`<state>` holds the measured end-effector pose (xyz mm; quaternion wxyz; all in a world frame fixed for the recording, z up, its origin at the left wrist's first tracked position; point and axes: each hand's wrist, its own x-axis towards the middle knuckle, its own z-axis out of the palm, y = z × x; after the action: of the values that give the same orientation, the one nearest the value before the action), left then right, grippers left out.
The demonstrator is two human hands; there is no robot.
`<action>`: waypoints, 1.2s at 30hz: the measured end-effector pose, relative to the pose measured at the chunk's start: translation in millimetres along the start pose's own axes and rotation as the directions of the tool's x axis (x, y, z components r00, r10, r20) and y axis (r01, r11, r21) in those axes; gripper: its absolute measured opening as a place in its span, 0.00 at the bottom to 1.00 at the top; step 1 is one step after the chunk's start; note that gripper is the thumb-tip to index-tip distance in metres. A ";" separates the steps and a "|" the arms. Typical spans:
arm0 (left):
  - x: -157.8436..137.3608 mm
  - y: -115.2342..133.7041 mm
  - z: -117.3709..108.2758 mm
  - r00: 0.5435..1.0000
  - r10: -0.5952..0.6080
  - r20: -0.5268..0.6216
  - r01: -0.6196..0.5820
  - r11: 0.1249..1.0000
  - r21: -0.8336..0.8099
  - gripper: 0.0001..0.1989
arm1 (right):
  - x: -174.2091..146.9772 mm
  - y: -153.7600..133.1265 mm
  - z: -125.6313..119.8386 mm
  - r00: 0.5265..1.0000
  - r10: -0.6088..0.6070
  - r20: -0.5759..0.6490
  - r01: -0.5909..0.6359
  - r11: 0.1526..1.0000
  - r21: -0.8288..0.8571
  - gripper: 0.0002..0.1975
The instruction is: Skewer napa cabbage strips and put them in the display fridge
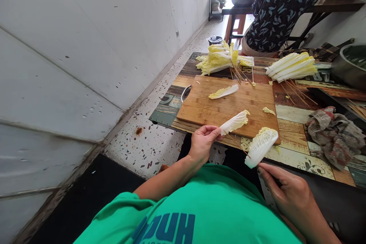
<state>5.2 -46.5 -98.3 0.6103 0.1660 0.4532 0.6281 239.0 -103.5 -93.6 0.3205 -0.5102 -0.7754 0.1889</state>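
Note:
My left hand (pixel 203 140) pinches the white end of a napa cabbage leaf (pixel 236 122), its yellow tip pointing right over the cutting board's front edge. A thin wooden skewer (pixel 237 145) slants from near that leaf down to a second, broader cabbage leaf (pixel 262 146), which appears pierced by it. The fingertips of my right hand (pixel 288 187) are closed at the base of this broader leaf, in line with the skewer; its gripped end is hidden. Below both hands is my green shirt. On the wooden cutting board (pixel 200 108) rest a loose leaf (pixel 223 92) and a small yellow scrap (pixel 268 111).
Skewered cabbage bundles lie behind the board at left (pixel 219 61) and right (pixel 293 66). A crumpled cloth (pixel 336 133) and metal pot (pixel 353 65) are on the table's right. Someone in a dark patterned garment (pixel 286 11) sits beyond. A white wall (pixel 71 45) stands left.

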 end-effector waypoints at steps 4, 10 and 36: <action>-0.2 0.5 0.2 1.000 0.007 0.003 -0.007 1.000 0.006 0.25 | -3.5 1.4 -3.1 1.000 -0.028 -0.003 0.028 0.999 -0.045 0.14; -1.1 0.6 -0.2 0.999 0.019 0.030 -0.020 0.999 0.033 0.23 | -4.1 1.7 -3.2 0.999 -0.040 -0.005 0.040 0.997 -0.070 0.16; -0.7 6.7 3.6 0.999 -0.052 0.006 0.052 0.999 -0.012 0.24 | -2.5 -0.5 -2.2 0.999 -0.036 -0.022 0.035 0.998 -0.045 0.15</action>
<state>3.9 -44.8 -91.0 0.6287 0.1523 0.4518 0.6144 240.9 -106.1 -92.5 0.3213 -0.5054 -0.7847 0.1600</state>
